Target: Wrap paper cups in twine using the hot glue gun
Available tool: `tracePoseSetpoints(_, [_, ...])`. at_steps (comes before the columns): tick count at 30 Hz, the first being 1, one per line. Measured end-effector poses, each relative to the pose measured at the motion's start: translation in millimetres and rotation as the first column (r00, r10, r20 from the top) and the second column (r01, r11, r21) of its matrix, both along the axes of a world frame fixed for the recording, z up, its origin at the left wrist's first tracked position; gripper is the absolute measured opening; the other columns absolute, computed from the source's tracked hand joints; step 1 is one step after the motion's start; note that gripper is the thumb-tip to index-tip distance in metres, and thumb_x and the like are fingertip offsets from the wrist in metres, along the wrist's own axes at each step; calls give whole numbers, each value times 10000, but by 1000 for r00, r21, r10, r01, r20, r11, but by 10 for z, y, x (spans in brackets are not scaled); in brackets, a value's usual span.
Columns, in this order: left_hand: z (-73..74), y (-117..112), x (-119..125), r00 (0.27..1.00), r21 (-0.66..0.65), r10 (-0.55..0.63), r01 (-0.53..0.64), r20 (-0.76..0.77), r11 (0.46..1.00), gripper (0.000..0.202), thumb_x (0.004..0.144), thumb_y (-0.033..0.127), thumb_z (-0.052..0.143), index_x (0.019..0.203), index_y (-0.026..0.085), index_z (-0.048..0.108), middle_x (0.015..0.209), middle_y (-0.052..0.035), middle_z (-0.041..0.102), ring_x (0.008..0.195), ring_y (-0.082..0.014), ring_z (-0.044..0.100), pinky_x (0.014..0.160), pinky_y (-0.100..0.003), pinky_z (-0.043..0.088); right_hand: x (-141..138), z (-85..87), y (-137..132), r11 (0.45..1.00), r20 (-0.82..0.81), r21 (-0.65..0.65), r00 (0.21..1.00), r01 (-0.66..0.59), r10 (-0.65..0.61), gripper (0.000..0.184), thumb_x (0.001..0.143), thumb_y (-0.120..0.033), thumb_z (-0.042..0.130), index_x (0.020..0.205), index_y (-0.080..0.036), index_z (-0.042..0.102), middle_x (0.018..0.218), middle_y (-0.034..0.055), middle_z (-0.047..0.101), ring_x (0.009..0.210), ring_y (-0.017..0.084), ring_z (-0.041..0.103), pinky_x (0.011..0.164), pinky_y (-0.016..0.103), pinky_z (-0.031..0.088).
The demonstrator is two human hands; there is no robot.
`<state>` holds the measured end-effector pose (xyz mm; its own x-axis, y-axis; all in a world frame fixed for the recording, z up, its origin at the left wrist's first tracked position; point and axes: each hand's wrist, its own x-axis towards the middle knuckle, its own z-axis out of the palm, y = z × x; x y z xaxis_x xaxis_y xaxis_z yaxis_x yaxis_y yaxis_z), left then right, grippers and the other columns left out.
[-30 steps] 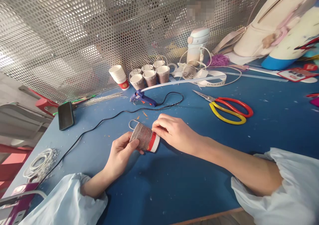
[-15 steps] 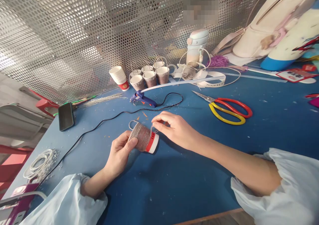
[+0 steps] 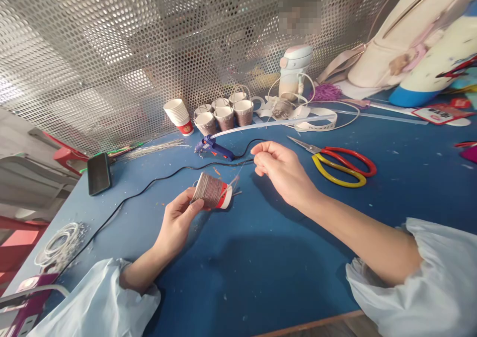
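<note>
My left hand point(image 3: 179, 220) grips a paper cup point(image 3: 209, 192), thumb on the near side and fingers behind. The cup lies tilted on its side above the table, its base pointing right. Grey-brown cord is wound round most of it, leaving a red band and white base bare. Loose cord point(image 3: 234, 182) sticks out near the base. Up and to the right, apart from the cup, my right hand point(image 3: 278, 170) is closed with fingertips pinched. A faint thin strand seems to run from the cup towards those fingertips; what they hold is too small to make out.
Beyond the cup lies a blue glue gun point(image 3: 214, 148) with a black cable. Large scissors point(image 3: 335, 165) rest to the right. Cord-wrapped cups point(image 3: 224, 118) and a stack of paper cups point(image 3: 179, 116) stand at the mesh screen. A phone point(image 3: 99, 174) sits left.
My right hand has moved up and right, away from the cup's cord. My left hand has raised the cup slightly and turned it, so its base points more to the right.
</note>
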<state>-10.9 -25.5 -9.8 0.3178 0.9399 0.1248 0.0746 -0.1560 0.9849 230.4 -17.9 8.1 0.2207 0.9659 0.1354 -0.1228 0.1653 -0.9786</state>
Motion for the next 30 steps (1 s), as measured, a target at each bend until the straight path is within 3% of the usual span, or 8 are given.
tracePoseSetpoints(6, [11,-11,5,998,26,7,-5,-69,1000,113,860,249,584,876,181,672,786,-8,618,776,-156,553,779,-291,436,86,30,69,997,73,47,995,68,-71,82,803,-199,542,844,-172,608,559,-64,464,500,74,427,485,225,335])
tracePoseSetpoints(13, [103,-39,78,969,53,112,-102,-221,993,180,790,325,653,859,159,638,800,-20,656,753,-163,584,710,-272,457,72,3,78,995,149,100,988,30,-45,129,769,-220,606,889,-184,573,737,-14,608,692,118,588,685,280,483])
tracePoseSetpoints(19, [22,1,55,923,133,135,-92,-360,987,247,765,332,688,932,161,623,905,-38,681,820,-181,614,745,-274,464,29,-16,50,998,141,58,990,-11,3,142,773,-251,619,884,-168,588,768,0,609,700,120,581,701,294,481])
tracePoseSetpoints(24, [36,13,51,888,183,178,-109,-425,977,218,776,337,665,895,168,598,850,-18,653,753,-163,587,681,-261,444,99,-2,84,997,162,70,986,19,-30,121,796,-239,579,897,-176,597,756,-20,574,661,102,538,651,269,442])
tracePoseSetpoints(27, [130,37,27,853,295,234,-99,-467,950,169,809,338,621,838,177,580,753,4,599,668,-140,533,636,-257,420,185,59,122,987,109,135,989,82,-97,79,798,-192,544,871,-188,572,713,-33,530,612,89,494,607,258,414])
tracePoseSetpoints(30, [218,120,-49,789,510,323,-15,-522,860,171,871,349,539,823,189,572,745,-13,578,678,-155,506,649,-281,411,239,133,138,981,26,160,993,113,-119,62,790,-157,538,826,-207,535,640,-54,447,545,77,423,541,246,380])
